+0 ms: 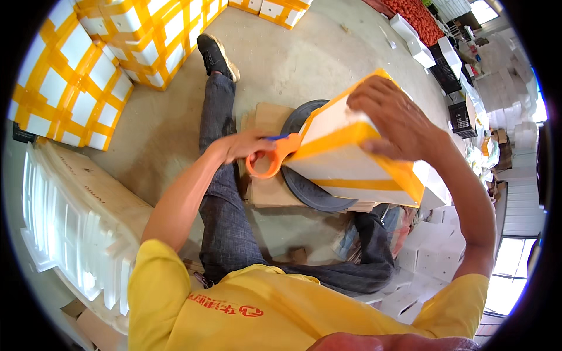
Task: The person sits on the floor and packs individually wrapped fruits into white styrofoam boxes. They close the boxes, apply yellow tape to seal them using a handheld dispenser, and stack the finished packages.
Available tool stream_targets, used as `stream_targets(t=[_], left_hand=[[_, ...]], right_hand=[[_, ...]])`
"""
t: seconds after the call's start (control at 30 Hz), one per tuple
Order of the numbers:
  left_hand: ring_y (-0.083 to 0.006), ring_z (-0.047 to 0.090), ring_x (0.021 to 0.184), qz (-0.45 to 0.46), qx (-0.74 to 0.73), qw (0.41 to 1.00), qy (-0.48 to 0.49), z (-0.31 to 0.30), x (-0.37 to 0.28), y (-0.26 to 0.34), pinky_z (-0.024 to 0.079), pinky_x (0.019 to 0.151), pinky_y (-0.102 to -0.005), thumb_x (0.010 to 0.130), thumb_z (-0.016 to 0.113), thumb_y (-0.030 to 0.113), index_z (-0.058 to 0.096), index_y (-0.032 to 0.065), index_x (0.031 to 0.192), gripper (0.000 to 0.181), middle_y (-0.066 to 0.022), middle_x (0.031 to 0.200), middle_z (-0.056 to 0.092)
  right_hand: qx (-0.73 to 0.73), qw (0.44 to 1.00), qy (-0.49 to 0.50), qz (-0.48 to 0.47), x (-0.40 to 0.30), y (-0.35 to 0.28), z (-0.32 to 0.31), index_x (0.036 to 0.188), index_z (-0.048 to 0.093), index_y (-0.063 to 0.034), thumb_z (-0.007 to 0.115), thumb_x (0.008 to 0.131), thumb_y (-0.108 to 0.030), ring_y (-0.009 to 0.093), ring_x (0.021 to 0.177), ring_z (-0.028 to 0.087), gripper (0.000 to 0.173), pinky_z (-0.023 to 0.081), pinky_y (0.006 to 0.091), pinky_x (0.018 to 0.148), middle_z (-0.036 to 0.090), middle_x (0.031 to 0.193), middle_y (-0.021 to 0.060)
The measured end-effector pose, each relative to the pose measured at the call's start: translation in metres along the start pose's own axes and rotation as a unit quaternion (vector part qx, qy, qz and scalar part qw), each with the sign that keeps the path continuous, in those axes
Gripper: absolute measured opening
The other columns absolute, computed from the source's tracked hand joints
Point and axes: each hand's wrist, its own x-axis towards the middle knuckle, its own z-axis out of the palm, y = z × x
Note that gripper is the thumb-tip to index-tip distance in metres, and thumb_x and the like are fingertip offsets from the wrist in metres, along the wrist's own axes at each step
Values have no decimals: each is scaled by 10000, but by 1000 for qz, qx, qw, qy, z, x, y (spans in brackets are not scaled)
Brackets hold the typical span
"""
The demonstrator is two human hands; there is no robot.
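In the head view, my left hand [246, 147] holds an orange tape dispenser [275, 157] with a blue part. The dispenser's front meets the near left edge of a white foam box [347, 164] banded with yellow-orange tape. My right hand [390, 118] grips the box's upper right side, thumb and fingers spread across a corner. The box is tilted over a round black turntable [307, 193], which rests on flat cardboard sheets [272, 193]. Both hands are slightly blurred. The box's underside is hidden.
Taped foam boxes [153, 39] are stacked at upper left. White foam lids [66, 219] stand in a row beside a cardboard box [96, 180] at left. Untaped white boxes [421, 250] lie at lower right. Black crates [461, 118] and a red heap [412, 22] are farther off.
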Motion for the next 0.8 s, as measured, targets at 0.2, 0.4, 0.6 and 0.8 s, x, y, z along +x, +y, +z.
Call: stream_targets(t=[0.2, 0.4, 0.6, 0.8], left_hand=[[-96, 534, 834, 96, -15, 985, 140, 83, -68, -22, 489, 711, -259, 1025, 655, 271, 533, 44, 1551, 586, -22, 1061, 606], [-74, 480, 776, 112, -70, 986, 99, 84, -42, -21, 450, 650, -241, 1040, 630, 262, 520, 58, 1563, 572, 15, 942, 518], [-55, 502, 718, 101, -79, 989, 71, 105, -43, -53, 460, 624, -221, 1046, 650, 315, 519, 93, 1568, 581, 19, 971, 578], [-57, 537, 683, 44, -281, 959, -7, 111, -36, -90, 471, 580, -208, 1064, 624, 326, 563, 87, 1494, 496, 17, 908, 587]], right_hand=[[-12, 961, 1, 276, 41, 13, 3, 962, 674, -2, 488, 1068, -474, 434, 853, 656, 519, 512, 535, 811, 697, 853, 228], [162, 948, 54, 268, -20, 16, -2, 1025, 693, -35, 494, 1095, -352, 335, 919, 692, 380, 537, 442, 891, 741, 956, 174], [141, 983, 86, 76, -52, -43, 3, 1297, 661, -71, 700, 955, -575, 404, 1479, 459, 609, 310, 537, 1258, 613, 1468, 171], [-6, 997, 71, 37, -44, -73, 17, 1144, 636, -69, 821, 845, -259, 370, 1469, 453, 400, 271, 559, 1298, 634, 1306, 112]])
